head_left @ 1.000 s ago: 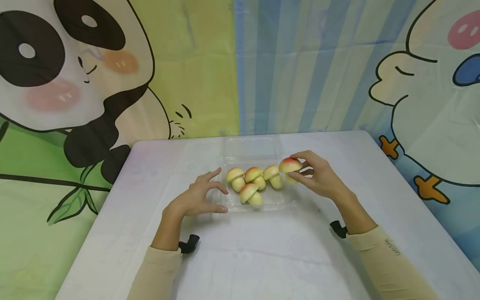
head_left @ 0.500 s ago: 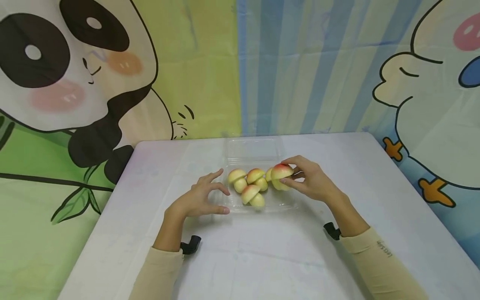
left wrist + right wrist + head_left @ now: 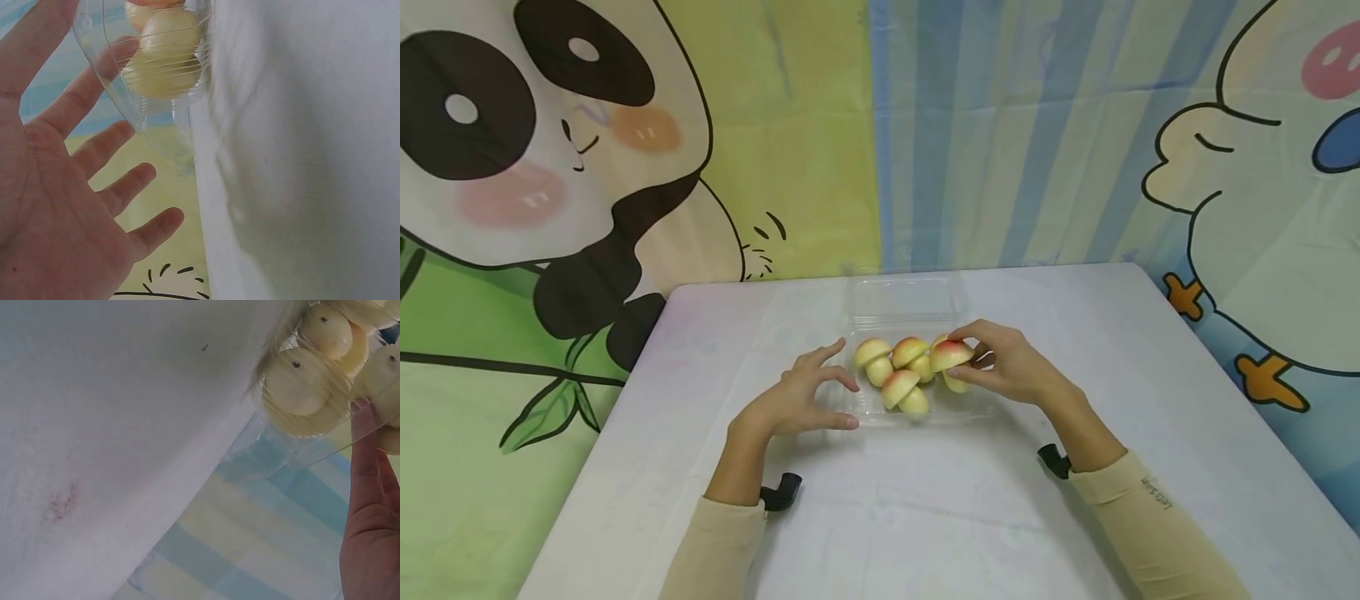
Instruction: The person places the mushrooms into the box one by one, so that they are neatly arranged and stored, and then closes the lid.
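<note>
My right hand (image 3: 1011,362) pinches a toy mushroom (image 3: 950,355) with a red and yellow cap, over the right part of a clear plastic box (image 3: 955,411). Inside the box lie several more toy mushrooms, among them one at the left (image 3: 874,360) and one at the front (image 3: 904,392). The held mushroom partly covers another behind it. At the box's left side my left hand (image 3: 801,396) is spread, thumb and fingers apart, holding nothing. In the left wrist view its fingers reach up beside the clear wall (image 3: 103,69). The right wrist view shows pale stems (image 3: 297,381) through the plastic.
The box's clear lid (image 3: 906,297) lies folded back toward the far edge of the white table (image 3: 887,517). Behind the table hangs a cartoon-printed cloth (image 3: 985,150). Dark wrist mounts (image 3: 781,492) sit under both wrists.
My right hand has moved left and slightly toward me with the toy mushroom, from the box's right edge to over the mushrooms inside. My left hand stays nearly where it was.
</note>
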`<state>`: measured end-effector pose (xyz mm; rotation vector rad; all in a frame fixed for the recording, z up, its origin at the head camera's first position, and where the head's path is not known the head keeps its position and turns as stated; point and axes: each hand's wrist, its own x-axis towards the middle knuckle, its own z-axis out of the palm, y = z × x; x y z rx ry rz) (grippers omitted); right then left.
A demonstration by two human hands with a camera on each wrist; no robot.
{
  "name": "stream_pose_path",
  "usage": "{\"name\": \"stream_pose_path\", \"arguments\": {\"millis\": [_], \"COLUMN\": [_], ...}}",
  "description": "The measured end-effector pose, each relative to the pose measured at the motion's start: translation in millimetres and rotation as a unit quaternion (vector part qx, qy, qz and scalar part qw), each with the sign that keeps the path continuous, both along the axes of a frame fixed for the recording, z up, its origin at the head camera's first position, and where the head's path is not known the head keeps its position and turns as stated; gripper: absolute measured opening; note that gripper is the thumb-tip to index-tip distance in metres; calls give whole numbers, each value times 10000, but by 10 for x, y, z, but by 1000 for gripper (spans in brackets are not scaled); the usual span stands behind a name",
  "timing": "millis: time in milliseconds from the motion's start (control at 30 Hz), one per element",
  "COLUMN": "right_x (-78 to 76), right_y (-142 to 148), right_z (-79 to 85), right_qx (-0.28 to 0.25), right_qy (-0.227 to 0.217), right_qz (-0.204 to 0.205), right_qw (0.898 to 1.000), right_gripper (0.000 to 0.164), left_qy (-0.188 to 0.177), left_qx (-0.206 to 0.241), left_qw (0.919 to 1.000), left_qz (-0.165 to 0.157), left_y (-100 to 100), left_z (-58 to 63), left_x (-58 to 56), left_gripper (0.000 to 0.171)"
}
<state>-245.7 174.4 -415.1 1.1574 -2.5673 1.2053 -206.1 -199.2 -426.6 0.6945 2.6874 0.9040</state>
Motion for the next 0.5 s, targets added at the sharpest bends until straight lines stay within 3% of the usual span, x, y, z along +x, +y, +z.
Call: {"name": "stream_pose_path", "arguments": {"millis": [500], "right_x": [-9], "right_y": [-98], "right_z": [-30], "right_qx": [52], "right_qy": [-226], "right_qz": [391], "right_qw": [9990], "right_gripper": [48], "left_qy": [-54], "left_qx": [-21], "left_qw": [10000], "left_qz": [13], "left_y": [12], "left_z": [3], "left_x": [-3], "left_gripper": [52]}}
